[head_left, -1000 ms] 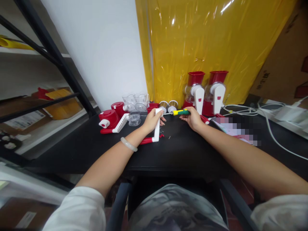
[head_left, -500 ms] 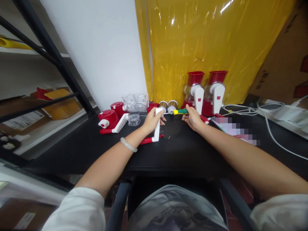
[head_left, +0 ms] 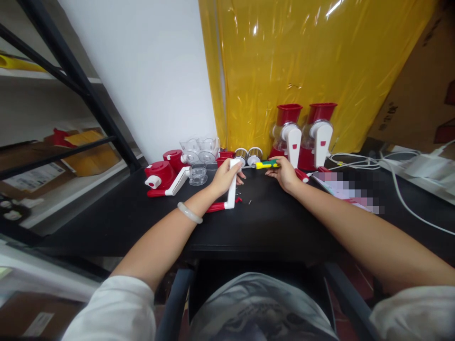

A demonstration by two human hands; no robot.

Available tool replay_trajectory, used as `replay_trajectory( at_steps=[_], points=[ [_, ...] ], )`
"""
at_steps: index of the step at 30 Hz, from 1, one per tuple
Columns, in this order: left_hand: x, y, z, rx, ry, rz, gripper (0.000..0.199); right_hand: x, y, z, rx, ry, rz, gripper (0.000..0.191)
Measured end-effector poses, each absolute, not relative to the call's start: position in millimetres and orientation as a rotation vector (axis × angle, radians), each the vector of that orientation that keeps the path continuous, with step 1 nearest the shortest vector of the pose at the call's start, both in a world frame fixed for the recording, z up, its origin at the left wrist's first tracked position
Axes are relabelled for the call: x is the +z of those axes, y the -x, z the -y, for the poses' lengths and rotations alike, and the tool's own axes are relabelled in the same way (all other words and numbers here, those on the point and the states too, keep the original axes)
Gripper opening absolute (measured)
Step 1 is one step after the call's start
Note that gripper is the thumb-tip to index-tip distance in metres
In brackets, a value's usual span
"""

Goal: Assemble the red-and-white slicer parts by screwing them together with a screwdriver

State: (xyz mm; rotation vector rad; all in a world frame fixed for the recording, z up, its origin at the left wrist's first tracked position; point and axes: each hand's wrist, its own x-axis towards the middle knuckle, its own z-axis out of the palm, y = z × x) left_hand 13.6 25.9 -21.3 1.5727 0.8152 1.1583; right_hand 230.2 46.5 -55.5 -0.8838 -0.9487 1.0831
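Observation:
My left hand (head_left: 224, 177) is wrapped round the top of a white crank arm (head_left: 231, 191), which stands upright with its red handle (head_left: 215, 207) low and pointing left. My right hand (head_left: 284, 174) grips the end of a yellow and green screwdriver (head_left: 264, 165). The screwdriver lies level, its shaft pointing left to the top of the crank arm; whether the tip sits in a screw cannot be made out. A small red part (head_left: 238, 200) and several tiny screws (head_left: 250, 202) lie on the black table (head_left: 263, 227) just right of the crank arm.
Red bases (head_left: 159, 175) and clear plastic parts (head_left: 199, 151) stand at the back left. Two metal drums (head_left: 255, 155) lie behind my hands. Two assembled red and white grinders (head_left: 293, 137) stand back right, near white cables (head_left: 394, 175) and a blurred flat item (head_left: 341, 189).
My right hand has shifted slightly, its fingers placed differently on the screwdriver handle. My left hand and the crank arm stay in place.

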Motion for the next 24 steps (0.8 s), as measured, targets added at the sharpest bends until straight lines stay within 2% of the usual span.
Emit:
replay_trajectory(
  at_steps=[7,14,18,21,24],
  points=[
    [-22.8,-13.5,-27.2,1.164,-1.582,-0.812,0.03,-51.6,-229.0,-44.9,1.072,0.885,0.892,0.011],
    [-22.8,-13.2,-26.2,1.172,-1.611,-0.813,0.032,-50.1,-227.6,-41.6,0.972,0.923,1.014,0.038],
    [-22.7,-12.9,-26.3,1.178,-1.619,-0.813,0.029,-50.2,-227.4,-38.5,0.898,0.982,1.096,0.047],
    [-22.9,-13.0,-27.2,1.18,-1.632,-0.812,0.028,-50.5,-227.8,-39.4,0.903,1.024,1.092,0.046],
    [-22.6,-13.3,-27.9,1.175,-1.626,-0.823,0.028,-49.4,-228.2,-41.6,1.014,1.045,0.991,0.036]
  ],
)
